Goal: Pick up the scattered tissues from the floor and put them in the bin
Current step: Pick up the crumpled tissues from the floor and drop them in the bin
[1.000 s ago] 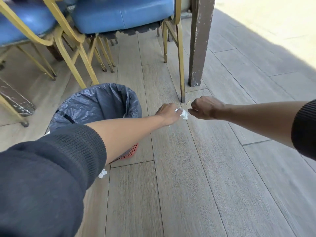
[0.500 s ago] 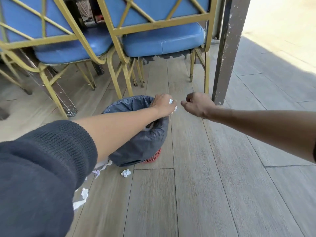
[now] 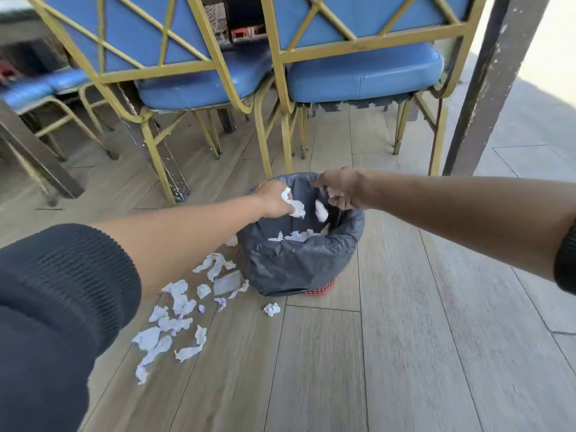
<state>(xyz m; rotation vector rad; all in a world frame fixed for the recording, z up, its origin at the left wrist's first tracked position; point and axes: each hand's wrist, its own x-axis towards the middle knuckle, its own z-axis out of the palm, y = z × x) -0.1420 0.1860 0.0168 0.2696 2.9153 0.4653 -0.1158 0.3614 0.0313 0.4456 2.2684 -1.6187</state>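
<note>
A bin (image 3: pixel 299 266), a red basket lined with a black bag, stands on the wooden floor and holds several white tissues (image 3: pixel 296 236). Over its left rim, my left hand (image 3: pixel 272 201) pinches a white tissue (image 3: pixel 294 206) that hangs from the fingers. My right hand (image 3: pixel 343 188) hovers over the right rim with its fingers loosely spread downward. A small tissue piece (image 3: pixel 321 211) is in the air just below it, above the bin's opening. Several torn tissues (image 3: pixel 184 307) lie scattered on the floor left of the bin, and one crumpled tissue ball (image 3: pixel 271 309) lies in front of it.
Two blue-cushioned chairs with gold frames (image 3: pixel 361 76) stand right behind the bin, their legs close to its rim. A dark wooden post (image 3: pixel 486 88) rises at the right, and another table leg (image 3: pixel 34 157) at the left. Bare floor planks (image 3: pixel 405 338) stretch to the right and front.
Both hands have moved from beside the bin to over its opening. A tissue piece has left my right hand and is falling. The view has tilted up, showing the floor tissues.
</note>
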